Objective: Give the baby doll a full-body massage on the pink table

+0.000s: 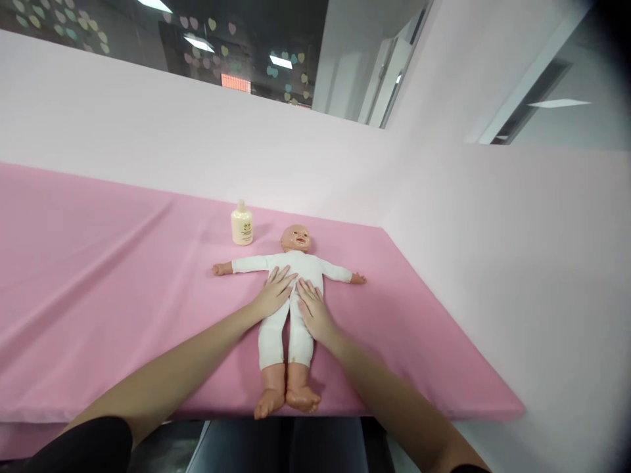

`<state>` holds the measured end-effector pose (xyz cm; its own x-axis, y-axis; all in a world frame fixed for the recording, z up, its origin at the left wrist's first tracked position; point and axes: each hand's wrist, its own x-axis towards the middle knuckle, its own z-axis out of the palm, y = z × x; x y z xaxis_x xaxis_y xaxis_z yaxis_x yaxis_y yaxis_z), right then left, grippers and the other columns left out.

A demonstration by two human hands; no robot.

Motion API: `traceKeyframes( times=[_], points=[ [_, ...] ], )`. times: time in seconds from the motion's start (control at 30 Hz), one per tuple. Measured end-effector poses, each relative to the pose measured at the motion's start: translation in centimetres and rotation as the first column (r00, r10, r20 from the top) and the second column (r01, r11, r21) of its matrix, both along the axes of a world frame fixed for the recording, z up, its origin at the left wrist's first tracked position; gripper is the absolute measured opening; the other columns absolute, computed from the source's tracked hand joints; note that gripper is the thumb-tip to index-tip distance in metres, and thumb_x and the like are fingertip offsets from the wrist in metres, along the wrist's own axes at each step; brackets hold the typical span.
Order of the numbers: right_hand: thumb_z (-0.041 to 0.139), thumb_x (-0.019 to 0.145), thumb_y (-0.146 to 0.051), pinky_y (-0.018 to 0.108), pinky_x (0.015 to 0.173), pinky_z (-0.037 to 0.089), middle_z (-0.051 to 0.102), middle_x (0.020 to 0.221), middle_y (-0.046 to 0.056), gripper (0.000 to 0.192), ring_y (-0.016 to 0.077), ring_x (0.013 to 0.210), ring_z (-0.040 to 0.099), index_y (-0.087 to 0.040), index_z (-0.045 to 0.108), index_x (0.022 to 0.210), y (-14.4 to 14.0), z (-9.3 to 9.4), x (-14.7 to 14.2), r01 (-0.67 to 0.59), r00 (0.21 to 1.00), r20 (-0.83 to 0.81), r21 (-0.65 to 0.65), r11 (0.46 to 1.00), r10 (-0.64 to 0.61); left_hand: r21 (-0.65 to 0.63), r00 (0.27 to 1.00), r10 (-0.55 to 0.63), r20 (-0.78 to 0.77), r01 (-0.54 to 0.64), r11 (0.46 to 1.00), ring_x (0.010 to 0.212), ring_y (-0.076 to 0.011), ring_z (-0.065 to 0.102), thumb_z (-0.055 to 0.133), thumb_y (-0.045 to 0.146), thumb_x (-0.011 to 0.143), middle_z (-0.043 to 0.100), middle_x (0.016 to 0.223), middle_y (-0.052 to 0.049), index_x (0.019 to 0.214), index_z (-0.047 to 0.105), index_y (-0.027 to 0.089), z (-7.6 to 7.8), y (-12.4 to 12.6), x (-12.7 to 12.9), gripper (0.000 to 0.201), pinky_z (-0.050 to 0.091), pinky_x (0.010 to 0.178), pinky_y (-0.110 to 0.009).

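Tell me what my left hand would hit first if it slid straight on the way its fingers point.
Probably the doll's right arm, near the shoulder; the left hand already lies on the doll.

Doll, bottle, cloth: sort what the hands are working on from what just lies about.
In hand:
- baby doll in a white suit, lying face up
- left hand flat on its belly
- right hand flat on its belly

Lying about:
- cream bottle, upright beside the doll's head, untouched
- pink cloth underneath

Baby doll (294, 276) in white suit, supine, arms spread, on pink cloth (98, 276)
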<state>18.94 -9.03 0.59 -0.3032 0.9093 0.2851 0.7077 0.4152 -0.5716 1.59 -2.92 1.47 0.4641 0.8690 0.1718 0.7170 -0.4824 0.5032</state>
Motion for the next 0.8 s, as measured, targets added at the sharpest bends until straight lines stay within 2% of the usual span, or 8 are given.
traceKeyframes(
  times=[0.13, 0.23, 0.33, 0.43, 0.53, 0.6, 0.67, 0.8],
  points=[
    [0.024, 0.1, -0.041, 0.051, 0.12, 0.012, 0.021, 0.159, 0.008, 0.056, 0.0229, 0.149, 0.012, -0.018, 0.022, 0.152, 0.6, 0.7, 0.2, -0.022, 1.0, 0.014, -0.029, 0.999, 0.022, -0.001, 0.995, -0.016, -0.101, 0.016, 1.0, 0.147, -0.0357, 0.007, 0.029, 0.03, 0.096, 0.017, 0.16, -0.007, 0.148, 0.032, 0.025, 1.1, -0.6, 0.3, 0.052, 0.017, 0.112, -0.065],
    [0.024, 0.1, -0.04, 0.049, 0.121, 0.011, 0.017, 0.159, 0.009, 0.057, 0.0217, 0.149, 0.009, -0.016, 0.019, 0.152, 1.9, 2.1, 0.2, -0.124, 0.99, 0.062, 0.02, 0.992, 0.123, 0.041, 0.983, -0.04, -0.181, 0.048, 0.998, 0.145, -0.0372, 0.016, 0.039, 0.023, 0.09, 0.023, 0.157, -0.015, 0.148, 0.032, 0.017, 2.0, -1.6, 1.4, 0.059, 0.021, 0.111, -0.065],
    [0.023, 0.101, -0.034, 0.047, 0.121, 0.011, 0.028, 0.156, 0.004, 0.049, 0.0191, 0.148, 0.016, -0.021, 0.032, 0.148, 4.1, 4.1, -0.2, -0.317, 0.938, 0.159, 0.034, 0.948, 0.308, 0.113, 0.959, -0.18, -0.218, 0.208, 0.972, 0.137, -0.0357, 0.036, 0.042, 0.024, 0.088, 0.047, 0.144, -0.016, 0.138, 0.048, 0.016, 2.7, -2.6, 2.7, 0.05, 0.025, 0.111, -0.061],
    [0.026, 0.102, -0.032, 0.051, 0.119, 0.011, 0.039, 0.151, 0.002, 0.043, 0.0223, 0.145, 0.025, -0.027, 0.055, 0.133, 7.1, 5.4, -0.9, -0.378, 0.875, 0.301, -0.064, 0.923, 0.379, 0.16, 0.879, -0.446, -0.172, 0.471, 0.867, 0.118, -0.0292, 0.057, 0.047, 0.025, 0.088, 0.065, 0.122, -0.013, 0.119, 0.064, 0.015, 3.3, -3.0, 3.5, 0.037, 0.04, 0.105, -0.045],
    [0.04, 0.099, -0.036, 0.048, 0.119, 0.013, 0.037, 0.152, 0.001, 0.041, 0.0224, 0.145, 0.026, -0.03, 0.049, 0.138, 9.7, 5.4, -1.6, -0.374, 0.852, 0.377, -0.049, 0.926, 0.364, 0.182, 0.754, -0.653, -0.078, 0.655, 0.734, 0.115, -0.0227, 0.059, 0.049, 0.023, 0.088, 0.069, 0.116, -0.006, 0.109, 0.068, 0.019, 3.6, -2.8, 3.7, 0.028, 0.042, 0.104, -0.036],
    [0.04, 0.098, -0.037, 0.047, 0.118, 0.015, 0.038, 0.152, 0.002, 0.043, 0.0225, 0.145, 0.025, -0.028, 0.048, 0.139, 10.8, 4.9, -1.8, -0.308, 0.876, 0.394, 0.012, 0.951, 0.279, 0.187, 0.714, -0.7, -0.002, 0.688, 0.701, 0.115, -0.021, 0.059, 0.05, 0.023, 0.089, 0.069, 0.116, -0.005, 0.108, 0.068, 0.02, 3.5, -2.4, 3.5, 0.027, 0.04, 0.105, -0.035],
    [0.038, 0.098, -0.037, 0.046, 0.118, 0.015, 0.037, 0.153, 0.003, 0.044, 0.0224, 0.145, 0.024, -0.027, 0.047, 0.14, 11.1, 4.3, -2.0, -0.196, 0.912, 0.379, 0.066, 0.978, 0.157, 0.153, 0.712, -0.693, 0.112, 0.677, 0.72, 0.109, -0.0191, 0.062, 0.048, 0.024, 0.09, 0.071, 0.112, -0.004, 0.104, 0.069, 0.02, 3.2, -1.8, 3.2, 0.026, 0.043, 0.101, -0.032],
    [0.039, 0.096, -0.037, 0.048, 0.118, 0.015, 0.028, 0.157, 0.003, 0.049, 0.0252, 0.146, 0.021, -0.026, 0.04, 0.144, 10.8, 3.5, -2.2, 0.055, 0.928, 0.366, 0.045, 0.997, -0.067, 0.034, 0.792, -0.487, 0.369, 0.512, 0.859, 0.086, -0.0146, 0.067, 0.04, 0.023, 0.092, 0.074, 0.091, -0.005, 0.089, 0.07, 0.016, 2.6, -0.6, 2.4, 0.03, 0.05, 0.082, -0.025]
  ],
)
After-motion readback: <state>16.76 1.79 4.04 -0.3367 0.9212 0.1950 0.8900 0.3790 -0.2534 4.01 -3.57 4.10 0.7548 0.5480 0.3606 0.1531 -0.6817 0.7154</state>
